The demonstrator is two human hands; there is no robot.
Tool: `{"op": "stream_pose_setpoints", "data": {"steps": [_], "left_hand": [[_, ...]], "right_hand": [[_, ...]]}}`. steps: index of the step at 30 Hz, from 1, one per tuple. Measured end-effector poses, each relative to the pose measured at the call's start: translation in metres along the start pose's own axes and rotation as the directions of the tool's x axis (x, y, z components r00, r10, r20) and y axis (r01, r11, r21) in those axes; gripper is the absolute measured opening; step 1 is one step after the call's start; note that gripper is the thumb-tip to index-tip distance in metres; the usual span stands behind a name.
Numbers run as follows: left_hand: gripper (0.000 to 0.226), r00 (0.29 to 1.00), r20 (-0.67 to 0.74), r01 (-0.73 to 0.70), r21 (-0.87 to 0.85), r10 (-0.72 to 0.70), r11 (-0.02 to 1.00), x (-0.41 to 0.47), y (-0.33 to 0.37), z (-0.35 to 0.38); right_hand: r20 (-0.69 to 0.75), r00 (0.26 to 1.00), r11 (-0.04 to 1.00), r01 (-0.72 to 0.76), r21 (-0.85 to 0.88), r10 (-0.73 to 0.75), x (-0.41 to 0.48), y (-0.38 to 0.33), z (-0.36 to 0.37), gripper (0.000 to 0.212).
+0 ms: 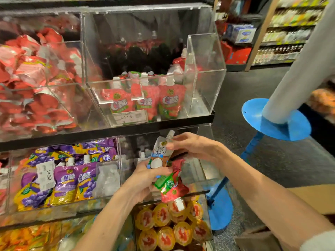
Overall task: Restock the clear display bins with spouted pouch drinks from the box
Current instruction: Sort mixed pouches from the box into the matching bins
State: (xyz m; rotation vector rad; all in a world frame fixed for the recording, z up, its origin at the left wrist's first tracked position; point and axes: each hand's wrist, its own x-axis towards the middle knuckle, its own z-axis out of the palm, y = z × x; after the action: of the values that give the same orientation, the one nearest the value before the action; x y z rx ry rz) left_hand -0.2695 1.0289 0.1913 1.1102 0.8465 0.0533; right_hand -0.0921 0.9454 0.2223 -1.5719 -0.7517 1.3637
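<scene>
Nearest you on the right, the tan cardboard box shows only a flat matte flap. On the low shelf in front, round jelly cups with glossy yellow rims and red middles are stacked behind clear plastic.

Your left hand is curled round the bottoms of two soft foil pouches. The white coconut pouch stands upright with its spout at the top. The red strawberry pouch hangs upside down beside it, crinkled, its white cap pointing at the jelly cups. Your right hand pinches the upper edge of the coconut pouch just below the spout. Both pouches are in the air in front of the clear acrylic bin at the right end of the middle shelf. Inside that bin a few white caps show dimly.

Left of it, shiny purple grape pouches fill the neighbouring bin, with a white paper price tag reading 14.90 stuck askew on its front.

On the shelf above, a hard, square-edged upper bin holds upright red strawberry pouches behind a flat price label. A narrow acrylic box stands at its right end. Further left, crumpled red and silver packets are heaped behind clear walls.

On the dark floor to the right stands a blue step stool with round, smooth treads. Blurred store shelves lie far beyond.
</scene>
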Motion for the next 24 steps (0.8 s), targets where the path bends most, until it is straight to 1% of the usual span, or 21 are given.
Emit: {"op": "stream_pose_setpoints", "data": {"steps": [3,5,6,8,9,11,12,13,15,16,18,19,20,21,22,23,24], "left_hand": [[0.044,1.0,0.024,0.011,0.055,-0.012,0.998,0.002,0.002,0.003],[0.04,1.0,0.023,0.004,0.072,-0.005,0.997,0.003,0.003,0.007],[0.039,1.0,0.015,0.001,0.077,-0.002,0.997,0.003,0.005,0.009],[0.041,1.0,0.003,0.005,0.085,-0.006,0.996,0.004,0.006,0.009],[0.048,1.0,0.015,0.014,0.088,-0.015,0.996,0.003,0.007,0.007],[0.07,0.998,0.052,0.04,0.097,-0.045,0.994,0.001,0.005,-0.001],[0.077,0.996,0.066,0.056,0.098,-0.062,0.994,0.001,0.003,-0.005],[0.079,0.995,0.068,0.065,0.091,-0.071,0.994,0.0,0.002,-0.01],[0.073,0.997,0.041,0.057,0.062,-0.06,0.996,-0.001,0.0,-0.02],[0.069,0.999,0.017,0.047,0.041,-0.048,0.998,-0.001,0.0,-0.025],[0.062,0.999,-0.031,0.028,-0.019,-0.029,0.999,-0.001,0.002,-0.034],[0.06,0.998,-0.051,0.019,-0.045,-0.021,0.999,-0.001,0.003,-0.038],[0.059,0.998,-0.065,0.011,-0.059,-0.014,0.998,-0.002,0.005,-0.041],[0.059,0.997,-0.073,0.006,-0.06,-0.01,0.998,-0.004,0.005,-0.043],[0.06,0.997,-0.079,0.003,-0.057,-0.007,0.998,-0.006,0.006,-0.043],[0.06,0.996,-0.084,-0.001,-0.055,-0.004,0.998,-0.009,0.006,-0.043],[0.061,0.996,-0.088,-0.005,-0.056,0.0,0.998,-0.01,0.005,-0.043]], "right_hand": [[-0.091,0.996,1.0,0.013,-0.007,-0.013,-0.005,0.01,-0.001,0.004],[-0.171,0.985,0.997,0.009,0.072,0.003,0.001,0.019,0.0,0.019],[-0.219,0.975,0.993,-0.006,0.118,0.032,0.004,0.023,0.001,0.019],[-0.273,0.96,0.98,-0.015,0.196,0.069,0.005,0.026,0.003,0.015],[-0.281,0.956,0.97,-0.01,0.243,0.081,0.005,0.026,0.002,0.012],[-0.352,0.93,0.943,0.018,0.332,0.106,0.006,0.025,-0.007,0.011],[-0.409,0.905,0.934,0.038,0.355,0.119,0.008,0.025,-0.015,0.012],[-0.459,0.88,0.939,0.047,0.341,0.123,0.01,0.026,-0.023,0.015],[-0.523,0.844,0.968,0.015,0.251,0.123,0.017,0.031,-0.028,0.025],[-0.533,0.836,0.979,-0.029,0.2,0.134,0.022,0.038,-0.024,0.028],[-0.526,0.829,0.982,-0.165,0.096,0.191,0.034,0.055,-0.01,0.027],[-0.541,0.819,0.976,-0.215,0.019,0.191,0.042,0.064,-0.005,0.028],[-0.576,0.804,0.963,-0.25,-0.1,0.149,0.05,0.072,-0.003,0.029],[-0.599,0.796,0.922,-0.293,-0.255,0.087,0.058,0.077,-0.004,0.03],[-0.609,0.793,0.833,-0.353,-0.426,0.024,0.064,0.079,-0.004,0.031],[-0.605,0.796,0.716,-0.409,-0.566,-0.025,0.07,0.08,-0.004,0.034],[-0.596,0.801,0.609,-0.443,-0.658,-0.062,0.076,0.081,-0.003,0.036]]}}
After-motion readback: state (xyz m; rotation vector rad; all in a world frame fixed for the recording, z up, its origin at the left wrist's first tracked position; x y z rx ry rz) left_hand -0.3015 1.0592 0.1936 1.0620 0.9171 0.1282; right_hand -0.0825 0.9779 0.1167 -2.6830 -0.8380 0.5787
